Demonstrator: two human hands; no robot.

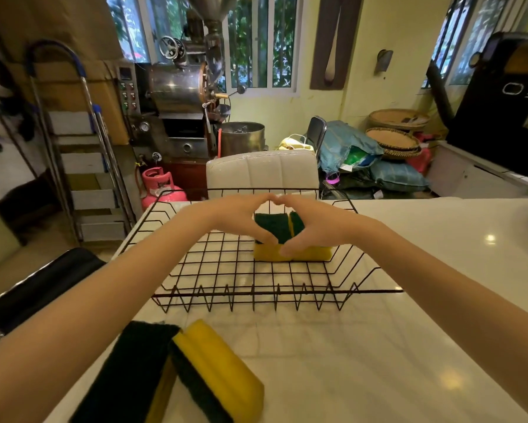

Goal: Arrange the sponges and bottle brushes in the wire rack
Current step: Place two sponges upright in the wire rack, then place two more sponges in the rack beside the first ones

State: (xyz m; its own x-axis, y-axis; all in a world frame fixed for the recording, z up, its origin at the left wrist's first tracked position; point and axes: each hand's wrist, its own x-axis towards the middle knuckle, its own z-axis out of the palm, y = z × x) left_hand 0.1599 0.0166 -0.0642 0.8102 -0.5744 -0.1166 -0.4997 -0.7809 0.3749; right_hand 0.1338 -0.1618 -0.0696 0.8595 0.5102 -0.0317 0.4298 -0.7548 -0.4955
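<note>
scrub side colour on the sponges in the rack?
Dark green over yellow foam, on the sponges in the wire rack; head view, the only one.

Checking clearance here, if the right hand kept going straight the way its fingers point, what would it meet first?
The left hand: the right hand points leftward over the sponges, fingertips apparently already touching the left hand's.

white chair (261, 172) behind counter (409, 270) | pink gas cylinder (160, 186) | stepladder (82, 160) left
</note>
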